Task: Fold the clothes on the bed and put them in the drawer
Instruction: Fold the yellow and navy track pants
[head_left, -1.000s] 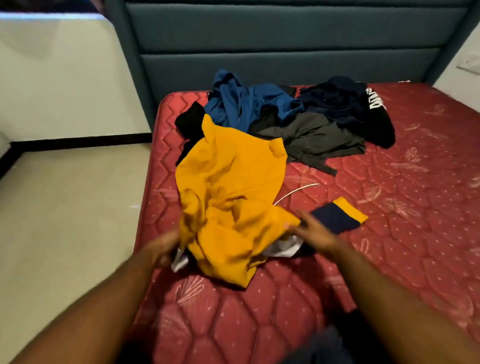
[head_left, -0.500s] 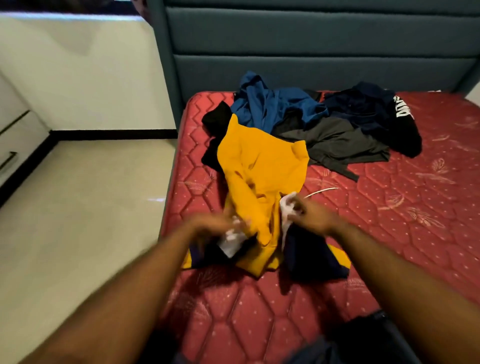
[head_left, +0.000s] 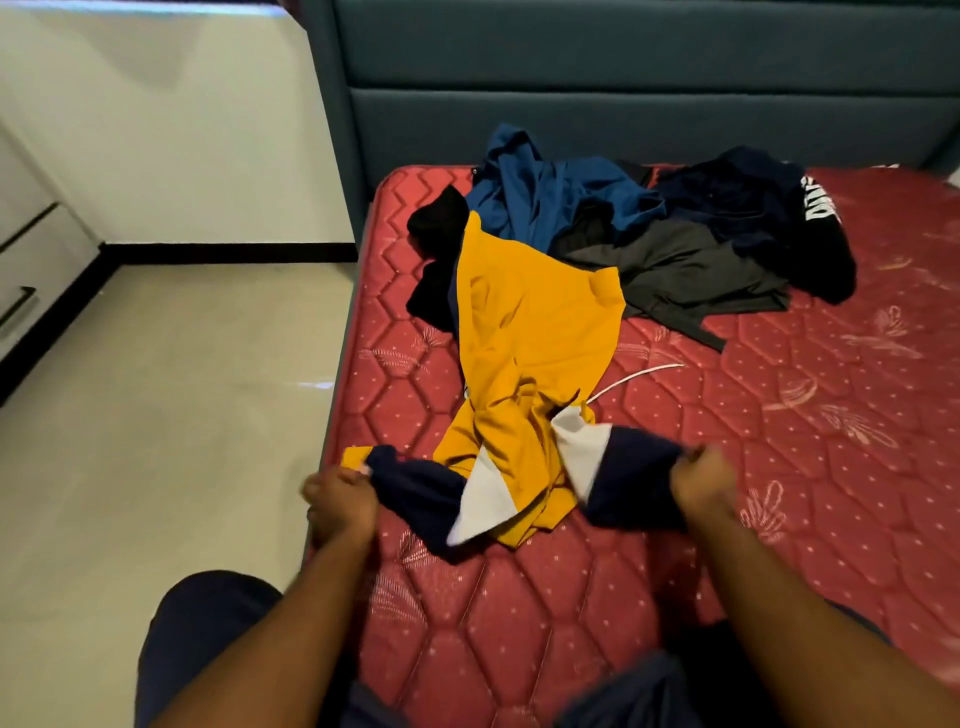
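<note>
Since 0.5 s ago our 2 hands have drawn apart: they were bunched together at the near end of the yellow shirt (head_left: 530, 332), and now each has pulled a navy sleeve end out sideways, so the garment's lower part is stretched wide across the bed (head_left: 779, 467). Our left hand (head_left: 340, 501) is curled tight around the navy cuff at the mattress edge nearest the floor, and our right hand (head_left: 704, 486) is fisted on the other navy end, on the far side of the shirt from that edge. Between them the white and navy panels fan out, while the yellow body trails away from us toward the headboard, still rumpled and partly lying on a black garment (head_left: 434, 228). Beyond the shirt, against the headboard, the rest of the pile (head_left: 675, 228) waits unfolded: a blue piece, a grey one and dark navy ones. We judge this to be the spreading step before the first fold, so the task is barely begun. What looks like a drawer front (head_left: 21, 306) shows across the floor from the bed, well apart from the shirt.
</note>
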